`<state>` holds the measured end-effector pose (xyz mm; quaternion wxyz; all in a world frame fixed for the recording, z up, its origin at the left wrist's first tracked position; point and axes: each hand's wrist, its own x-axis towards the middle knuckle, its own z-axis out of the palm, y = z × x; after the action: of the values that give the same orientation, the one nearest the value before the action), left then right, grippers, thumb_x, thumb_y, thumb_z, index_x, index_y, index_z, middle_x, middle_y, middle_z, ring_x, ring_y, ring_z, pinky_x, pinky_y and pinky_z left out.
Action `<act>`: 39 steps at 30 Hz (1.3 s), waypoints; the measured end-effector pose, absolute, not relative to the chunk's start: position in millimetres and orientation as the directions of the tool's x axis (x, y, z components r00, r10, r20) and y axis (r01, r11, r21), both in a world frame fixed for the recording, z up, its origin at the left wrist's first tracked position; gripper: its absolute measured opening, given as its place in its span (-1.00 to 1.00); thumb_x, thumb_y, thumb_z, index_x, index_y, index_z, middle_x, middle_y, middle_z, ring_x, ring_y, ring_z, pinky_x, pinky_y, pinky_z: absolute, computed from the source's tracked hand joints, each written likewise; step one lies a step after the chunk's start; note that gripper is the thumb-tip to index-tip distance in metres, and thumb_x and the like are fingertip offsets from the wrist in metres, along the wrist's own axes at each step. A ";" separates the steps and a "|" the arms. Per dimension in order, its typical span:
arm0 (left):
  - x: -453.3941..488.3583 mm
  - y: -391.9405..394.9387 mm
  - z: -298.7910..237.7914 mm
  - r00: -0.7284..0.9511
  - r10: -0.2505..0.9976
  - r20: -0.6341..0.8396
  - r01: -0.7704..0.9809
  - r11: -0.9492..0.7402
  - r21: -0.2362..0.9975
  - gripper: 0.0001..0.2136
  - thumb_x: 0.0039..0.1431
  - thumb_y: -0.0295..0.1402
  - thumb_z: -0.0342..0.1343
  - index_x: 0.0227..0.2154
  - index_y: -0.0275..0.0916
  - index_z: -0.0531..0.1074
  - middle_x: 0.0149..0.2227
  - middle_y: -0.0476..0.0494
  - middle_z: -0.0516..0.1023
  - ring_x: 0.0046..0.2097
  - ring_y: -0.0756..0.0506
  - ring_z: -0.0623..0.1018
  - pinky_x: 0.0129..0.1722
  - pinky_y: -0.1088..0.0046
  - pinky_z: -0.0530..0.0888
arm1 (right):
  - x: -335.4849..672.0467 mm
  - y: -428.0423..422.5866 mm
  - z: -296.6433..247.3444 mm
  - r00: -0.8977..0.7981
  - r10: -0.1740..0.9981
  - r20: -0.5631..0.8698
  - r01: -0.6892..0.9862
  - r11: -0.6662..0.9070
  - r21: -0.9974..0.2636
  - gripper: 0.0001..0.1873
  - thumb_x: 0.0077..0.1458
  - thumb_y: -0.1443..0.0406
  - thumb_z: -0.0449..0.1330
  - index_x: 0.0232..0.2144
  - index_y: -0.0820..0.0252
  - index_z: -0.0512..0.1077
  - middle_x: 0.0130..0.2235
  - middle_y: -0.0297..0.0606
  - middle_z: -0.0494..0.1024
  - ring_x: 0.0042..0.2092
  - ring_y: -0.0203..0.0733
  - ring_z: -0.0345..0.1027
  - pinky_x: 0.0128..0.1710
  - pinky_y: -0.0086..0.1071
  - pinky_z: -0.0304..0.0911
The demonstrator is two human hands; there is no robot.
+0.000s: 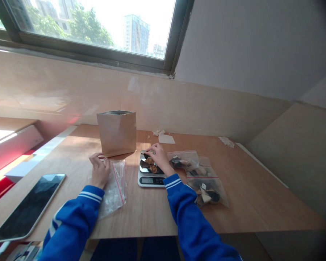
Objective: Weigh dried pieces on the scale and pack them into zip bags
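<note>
A small white digital kitchen scale (151, 181) lies on the table in front of me, its display lit but too small to read. Dark and brown dried slices (149, 165) are heaped on its plate. Over the heap, my right hand (159, 156) has thumb and fingers pinched together on a dried slice, partly hidden by the fingers. My left hand (100, 170) rests loosely bent, fingers apart, beside flat clear zip bags (115, 188) with red seal lines. Just beyond its fingertips stands an upright brown pouch (116, 134), its top gaping.
Right of the scale lie several clear zip bags (210, 190) filled with dried pieces. A large phone or tablet (29, 206) with a cable sits at the left. A white paper (166, 139) and crumpled tissue (226, 141) lie near the wall under the window.
</note>
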<state>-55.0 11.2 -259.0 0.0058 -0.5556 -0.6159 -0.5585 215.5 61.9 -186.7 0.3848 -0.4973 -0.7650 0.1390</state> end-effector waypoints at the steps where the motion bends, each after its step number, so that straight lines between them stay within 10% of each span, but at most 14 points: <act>1: -54.5 10.8 -257.5 -0.384 0.683 0.622 0.682 -0.244 0.689 -0.72 0.11 -0.41 -0.01 -0.10 -0.32 0.17 -0.02 -0.36 0.18 -0.23 -0.11 0.44 -0.18 -0.01 0.50 | 214.1 66.3 -189.8 -0.232 0.866 0.443 0.678 0.470 -0.565 -0.95 0.05 0.28 0.28 -0.41 0.12 0.54 -0.28 -0.27 0.39 -0.16 -0.16 0.30 -0.15 -0.32 0.18; 8: -53.2 9.4 -253.5 -0.435 0.694 0.574 0.631 -0.220 0.744 -0.75 0.12 -0.40 -0.01 -0.13 -0.32 0.19 -0.05 -0.34 0.20 -0.24 -0.13 0.44 -0.25 0.04 0.52 | 216.0 64.2 -198.0 -0.210 0.839 0.502 0.756 0.465 -0.461 -0.91 0.08 0.25 0.26 -0.34 0.10 0.54 -0.26 -0.22 0.43 -0.17 -0.08 0.29 -0.16 -0.26 0.16; 22: -50.4 0.8 -241.3 -0.306 0.687 0.659 0.731 -0.274 0.625 -0.91 0.09 -0.45 -0.02 -0.30 -0.25 0.27 -0.28 -0.14 0.31 -0.25 -0.11 0.40 -0.25 0.29 0.42 | 286.5 -40.3 -243.1 0.272 0.817 0.509 0.597 0.271 -0.755 -0.73 0.21 0.20 0.03 -0.25 0.22 0.48 -0.27 -0.16 0.51 -0.34 -0.19 0.29 -0.30 -0.31 0.23; 39: -54.2 -4.3 -243.9 -0.364 0.712 0.600 0.709 -0.206 0.675 -0.92 0.10 -0.42 -0.05 -0.38 -0.22 0.33 -0.39 -0.08 0.41 -0.38 -0.06 0.39 -0.34 0.39 0.37 | 287.9 -49.3 -250.3 0.186 0.843 0.504 0.615 0.300 -0.730 -0.75 0.19 0.26 0.01 -0.27 0.19 0.48 -0.27 -0.17 0.53 -0.32 -0.17 0.34 -0.31 -0.31 0.27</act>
<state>-54.2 -4.3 -243.9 -0.0016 -0.5638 -0.6300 -0.5341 287.9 -49.3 -250.3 0.5059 -0.5807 -0.6277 0.1131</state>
